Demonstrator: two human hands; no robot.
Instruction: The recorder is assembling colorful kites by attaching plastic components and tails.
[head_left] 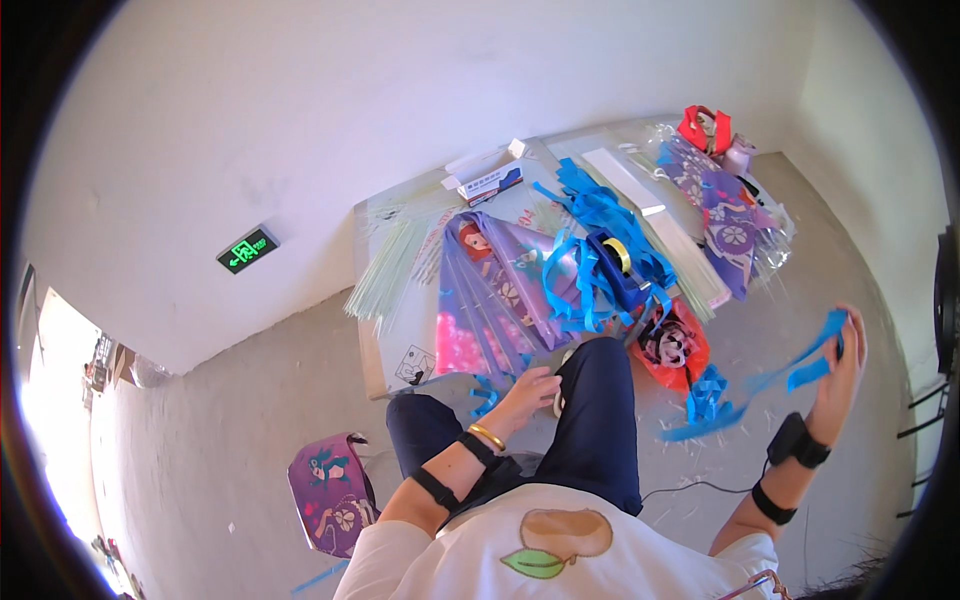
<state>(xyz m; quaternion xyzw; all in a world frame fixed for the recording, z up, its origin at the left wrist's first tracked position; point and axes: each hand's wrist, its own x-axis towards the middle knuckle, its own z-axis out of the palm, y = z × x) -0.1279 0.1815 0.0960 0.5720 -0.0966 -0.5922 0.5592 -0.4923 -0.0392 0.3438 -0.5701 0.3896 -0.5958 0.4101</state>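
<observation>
My right hand (847, 365) is raised out to the right, holding a blue fabric strip (815, 368) by the thumb, with a blurred length trailing toward the floor. Over my lap, my left hand (528, 396) shows loosely bent fingers and no visible object in it. On the low table in front lie purple, pink and blue printed fabric panels (480, 290), fanned in folds. Beside them a tape dispenser (622, 262) with yellowish tape rests among a heap of blue strips (600, 205). More blue strips (708, 395) lie on the floor near a red printed bag (675, 345).
Thin pale rods (395, 265) spread over the left side of the table (376, 345). A small box (490, 185) stands at its back. Plastic-wrapped purple pieces (725, 215) and a red bag (705, 130) lie far right. A purple printed item (332, 490) is on the floor at left.
</observation>
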